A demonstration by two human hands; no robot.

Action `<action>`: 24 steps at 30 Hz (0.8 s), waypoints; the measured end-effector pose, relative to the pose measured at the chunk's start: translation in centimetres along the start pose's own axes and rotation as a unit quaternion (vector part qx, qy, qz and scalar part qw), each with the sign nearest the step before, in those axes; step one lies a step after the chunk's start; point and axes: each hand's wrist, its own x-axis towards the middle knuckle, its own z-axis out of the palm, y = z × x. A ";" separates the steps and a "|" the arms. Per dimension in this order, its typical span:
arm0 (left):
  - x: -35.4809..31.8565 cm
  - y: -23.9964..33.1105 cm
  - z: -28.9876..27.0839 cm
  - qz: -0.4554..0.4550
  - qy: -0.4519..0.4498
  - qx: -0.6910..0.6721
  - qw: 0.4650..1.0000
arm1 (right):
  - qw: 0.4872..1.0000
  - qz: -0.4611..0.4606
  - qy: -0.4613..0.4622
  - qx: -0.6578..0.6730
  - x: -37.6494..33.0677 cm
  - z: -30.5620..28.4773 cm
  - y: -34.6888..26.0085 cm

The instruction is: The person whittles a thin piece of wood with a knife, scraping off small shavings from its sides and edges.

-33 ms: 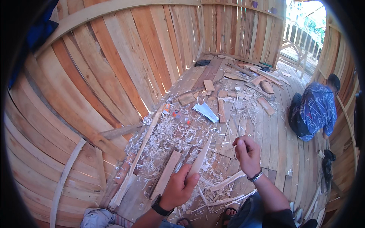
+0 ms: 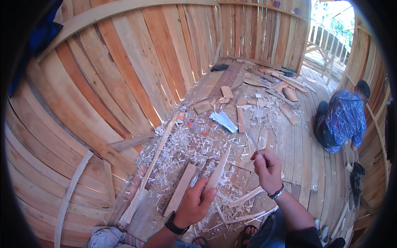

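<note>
My left hand (image 2: 198, 203) is wrapped around a pale, whittled piece of wood (image 2: 216, 173). It tapers to a point directed up and away from me. To its right, my right hand (image 2: 268, 170) is closed on a knife (image 2: 254, 142). The thin blade slants up and to the left, apart from the wood; the fist hides the handle. Below the left hand's wood, a thick wooden block (image 2: 181, 189) lies on the floor among curled shavings (image 2: 165, 165).
A person (image 2: 342, 118) in a blue patterned shirt crouches at the right wall. Offcuts (image 2: 289, 94) and a light-blue sheet (image 2: 223, 121) lie farther off. A long wooden strip (image 2: 159, 151) runs along the left plank wall. Past the far right is a bright doorway (image 2: 328, 41).
My right hand has shifted slightly left, and the knife blade leans more to the left. My left hand and the pointed wood look the same.
</note>
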 end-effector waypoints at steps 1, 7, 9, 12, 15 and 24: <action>0.0 0.1 0.0 -0.002 -0.005 -0.022 1.000 | 0.999 -0.034 -0.018 -0.035 -0.1 0.1 0.0; 0.1 0.3 -0.3 -0.035 -0.039 -0.103 0.993 | 0.975 -0.135 -0.112 -0.137 -0.8 0.8 -1.3; 0.2 0.0 -0.4 -0.046 -0.061 -0.133 0.988 | 0.966 -0.164 -0.124 -0.158 -1.0 1.0 -1.7; 0.2 0.3 -0.6 -0.048 -0.088 -0.189 0.977 | 0.965 -0.159 -0.126 -0.169 -0.9 1.2 -1.7; 0.3 0.7 -0.6 -0.048 -0.100 -0.188 0.976 | 0.967 -0.129 -0.119 -0.183 -0.9 1.0 -2.0; 0.2 0.8 -0.6 -0.059 -0.113 -0.184 0.975 | 0.959 -0.144 -0.140 -0.198 -1.3 1.2 -2.6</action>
